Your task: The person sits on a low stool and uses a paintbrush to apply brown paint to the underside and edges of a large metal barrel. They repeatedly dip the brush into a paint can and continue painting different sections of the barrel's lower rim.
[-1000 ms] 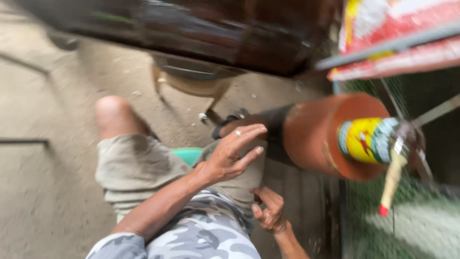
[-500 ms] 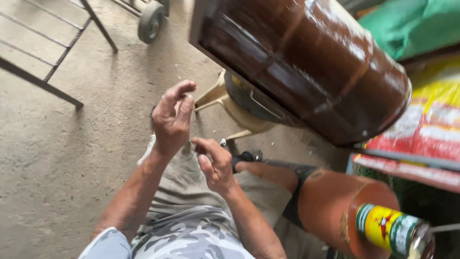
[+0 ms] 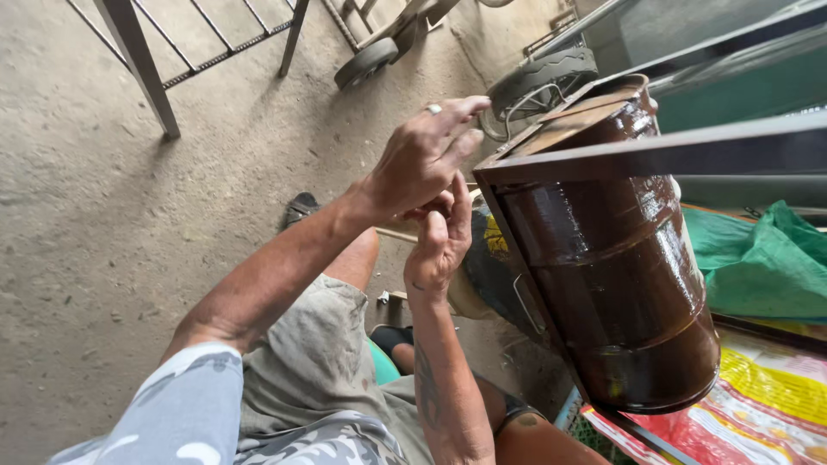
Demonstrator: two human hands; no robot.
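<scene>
The brown barrel lies tilted just in front of me, glossy and ribbed, its near rim at the height of my hands and its far end down toward the lower right. A dark metal bar crosses over its upper part. Under everything is a rough concrete floor, grey and dusty. At the top left stands a metal frame with thin rods, and near it a small cart wheel. A larger tyre rests behind the barrel's rim. To the right lies a crumpled green cloth, and below it a red and yellow printed sack. I am sitting, with my knees bare and grey shorts on.

My left hand is raised beside the barrel's rim, fingers loosely bent and close together, a ring on one of them; its fingertips reach toward the rim, though I cannot tell whether they touch it. My right hand is just below, touching the left, its fingers curled and its thumb upright. I cannot tell whether either hand pinches anything small between them.
</scene>
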